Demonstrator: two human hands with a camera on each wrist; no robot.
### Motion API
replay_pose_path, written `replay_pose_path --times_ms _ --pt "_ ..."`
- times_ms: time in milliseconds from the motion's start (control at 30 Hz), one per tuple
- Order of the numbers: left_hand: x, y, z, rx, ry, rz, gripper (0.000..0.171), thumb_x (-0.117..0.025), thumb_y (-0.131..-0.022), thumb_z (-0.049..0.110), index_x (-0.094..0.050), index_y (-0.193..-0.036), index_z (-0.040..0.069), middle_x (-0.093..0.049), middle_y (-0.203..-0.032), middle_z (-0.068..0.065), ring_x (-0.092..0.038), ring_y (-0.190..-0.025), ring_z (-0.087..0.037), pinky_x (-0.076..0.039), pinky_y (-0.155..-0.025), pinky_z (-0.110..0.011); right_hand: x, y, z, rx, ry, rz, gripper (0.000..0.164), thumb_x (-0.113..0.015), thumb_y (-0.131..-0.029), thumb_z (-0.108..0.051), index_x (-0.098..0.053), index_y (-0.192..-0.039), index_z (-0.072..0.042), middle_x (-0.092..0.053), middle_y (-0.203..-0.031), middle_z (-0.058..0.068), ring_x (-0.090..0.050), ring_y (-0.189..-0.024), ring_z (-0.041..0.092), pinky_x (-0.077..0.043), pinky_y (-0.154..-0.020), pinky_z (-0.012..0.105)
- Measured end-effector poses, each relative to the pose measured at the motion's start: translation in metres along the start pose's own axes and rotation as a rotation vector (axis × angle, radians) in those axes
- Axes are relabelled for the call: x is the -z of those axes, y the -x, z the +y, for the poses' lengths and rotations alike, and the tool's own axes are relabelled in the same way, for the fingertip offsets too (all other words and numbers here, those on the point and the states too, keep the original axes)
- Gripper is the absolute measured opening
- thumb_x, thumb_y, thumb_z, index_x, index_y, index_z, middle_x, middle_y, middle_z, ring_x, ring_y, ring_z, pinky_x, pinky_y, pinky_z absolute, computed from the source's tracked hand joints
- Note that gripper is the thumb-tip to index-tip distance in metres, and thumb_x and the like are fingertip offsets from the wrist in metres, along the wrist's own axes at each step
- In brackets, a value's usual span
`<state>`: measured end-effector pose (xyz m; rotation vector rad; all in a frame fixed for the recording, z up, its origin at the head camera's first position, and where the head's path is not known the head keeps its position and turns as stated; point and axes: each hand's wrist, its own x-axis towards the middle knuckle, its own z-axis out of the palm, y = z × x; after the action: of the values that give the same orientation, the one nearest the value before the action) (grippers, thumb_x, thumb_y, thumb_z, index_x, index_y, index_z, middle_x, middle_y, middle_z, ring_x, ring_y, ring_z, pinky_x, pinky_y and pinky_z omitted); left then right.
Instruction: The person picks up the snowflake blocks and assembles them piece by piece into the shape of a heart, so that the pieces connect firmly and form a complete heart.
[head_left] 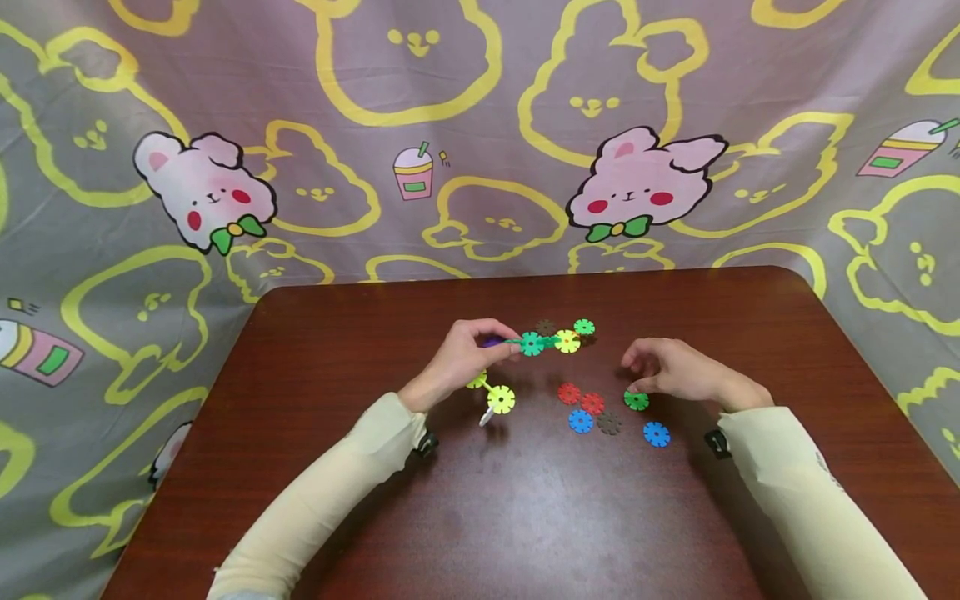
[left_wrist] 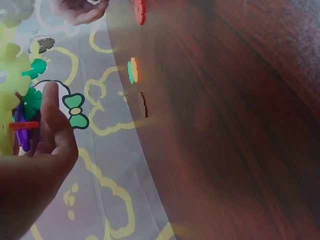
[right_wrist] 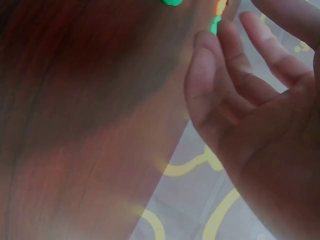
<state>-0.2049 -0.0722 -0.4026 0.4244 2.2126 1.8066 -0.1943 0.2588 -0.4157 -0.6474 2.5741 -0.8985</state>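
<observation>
My left hand (head_left: 465,352) pinches a chain of interlocked notched plastic discs above the table. Its far end has a green disc (head_left: 532,343) and a yellow disc (head_left: 567,341); yellow discs (head_left: 501,399) and a white disc (head_left: 487,415) hang nearer me. Purple and red discs (left_wrist: 31,125) show by the palm in the left wrist view, where fingers hide part of the chain. My right hand (head_left: 678,372) hovers with loosely bent fingers over a loose green disc (head_left: 637,401). Between its fingertips, the right wrist view shows nothing held.
Loose discs lie on the brown table (head_left: 570,517): red ones (head_left: 569,393), a blue one (head_left: 581,422), a grey-brown one (head_left: 609,423) and another blue one (head_left: 657,434). Farther back are a brown disc (head_left: 545,327) and a green one (head_left: 584,327). A patterned curtain (head_left: 480,150) hangs behind.
</observation>
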Motion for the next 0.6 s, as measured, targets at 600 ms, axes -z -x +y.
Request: replay_pose_path --times_ms 600 --pt "0.002 0.001 0.001 -0.007 0.001 0.002 0.014 -0.067 -0.088 0.004 -0.070 -0.101 -0.001 -0.072 -0.087 -0.020 -0.068 -0.091 -0.045 -0.053 -0.083 -0.056 -0.013 -0.006 0.005 -0.049 0.063 -0.061 0.032 -0.084 -0.071 -0.010 -0.063 -0.094 -0.006 -0.061 -0.086 0.006 -0.053 -0.076 0.015 -0.044 -0.067 0.028"
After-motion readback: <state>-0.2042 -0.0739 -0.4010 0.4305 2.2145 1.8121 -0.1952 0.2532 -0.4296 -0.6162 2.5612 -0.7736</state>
